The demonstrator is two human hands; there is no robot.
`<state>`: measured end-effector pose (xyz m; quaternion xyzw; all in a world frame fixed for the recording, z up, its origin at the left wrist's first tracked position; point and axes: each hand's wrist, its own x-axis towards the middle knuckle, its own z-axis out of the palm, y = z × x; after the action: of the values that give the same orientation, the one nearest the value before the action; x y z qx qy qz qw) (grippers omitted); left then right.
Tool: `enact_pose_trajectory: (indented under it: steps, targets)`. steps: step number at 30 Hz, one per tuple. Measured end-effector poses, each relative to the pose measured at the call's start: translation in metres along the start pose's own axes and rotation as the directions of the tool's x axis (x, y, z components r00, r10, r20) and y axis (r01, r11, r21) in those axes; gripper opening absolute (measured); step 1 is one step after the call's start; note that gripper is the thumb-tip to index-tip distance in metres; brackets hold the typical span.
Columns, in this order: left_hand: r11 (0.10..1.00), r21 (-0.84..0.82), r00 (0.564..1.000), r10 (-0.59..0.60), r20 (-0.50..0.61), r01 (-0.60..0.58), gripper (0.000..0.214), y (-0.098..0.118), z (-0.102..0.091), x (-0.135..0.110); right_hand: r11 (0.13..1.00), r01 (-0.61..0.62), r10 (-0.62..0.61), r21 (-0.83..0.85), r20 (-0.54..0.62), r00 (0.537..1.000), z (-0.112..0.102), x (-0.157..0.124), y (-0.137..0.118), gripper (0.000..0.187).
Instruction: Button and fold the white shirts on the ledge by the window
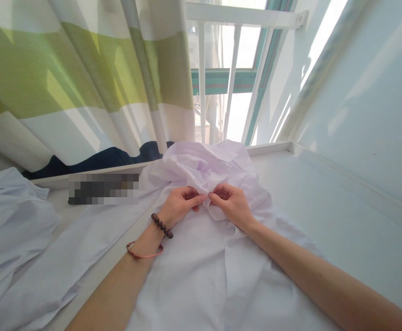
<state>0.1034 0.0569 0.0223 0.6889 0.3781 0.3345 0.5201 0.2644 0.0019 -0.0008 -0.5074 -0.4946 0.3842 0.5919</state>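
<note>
The white shirt [187,276] is laid on the white counter [318,202], its body spread toward the person and its upper end bunched toward the railing [245,16]. By this layout the weight of the cloth is presumably borne by the counter, so that only a small portion need be raised. A sleeve [83,243] is extended to the left, where it is kept out of the working area.

The left hand [180,202] and the right hand [235,207] are brought together at the bunched portion; each grip is closed, thumb against finger, on a fold of the shirt. A pinch from both sides appears to be used so that the fabric is steadied and its edges controlled. Whether a button is enclosed cannot be told.

A second white garment [11,225] is placed at far left, and a pixelated dark object [102,189] lies beyond the sleeve. Both are set apart from the hands; interference is judged unlikely.
</note>
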Motion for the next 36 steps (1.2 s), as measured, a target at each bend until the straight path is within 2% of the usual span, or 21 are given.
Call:
enact_pose_trajectory:
  steps: [4, 11, 18, 28, 36]
  targets:
    - [1.000, 0.000, 1.000, 0.004, 0.008, -0.004, 0.027, -0.0043, 0.0015, 0.0006, 0.999, -0.017, 0.017, 0.032, -0.003, 1.000, -0.0002, 0.0017, 0.0003, 0.019]
    - [0.999, 0.043, 0.997, 0.009, -0.078, -0.005, 0.033, -0.0035, 0.0045, 0.0009, 0.999, 0.039, -0.039, -0.018, 0.000, 0.999, 0.0014, -0.0002, -0.0016, 0.019]
    - [1.000, 0.017, 1.000, -0.013, 0.016, 0.012, 0.035, -0.0058, 0.0017, 0.0033, 1.000, -0.007, 0.007, 0.017, 0.002, 1.000, 0.0004, 0.0008, 0.0006, 0.021]
    - [0.997, 0.074, 0.999, -0.003, -0.043, 0.007, 0.038, -0.0052, 0.0053, 0.0034, 0.988, -0.076, 0.077, 0.137, -0.004, 0.997, 0.0004, 0.0030, -0.0044, 0.015]
    - [0.997, 0.073, 0.999, -0.008, -0.032, 0.011, 0.034, -0.0082, 0.0039, 0.0049, 0.983, -0.099, 0.094, 0.157, 0.043, 0.995, -0.0035, 0.0069, -0.0009, 0.010]
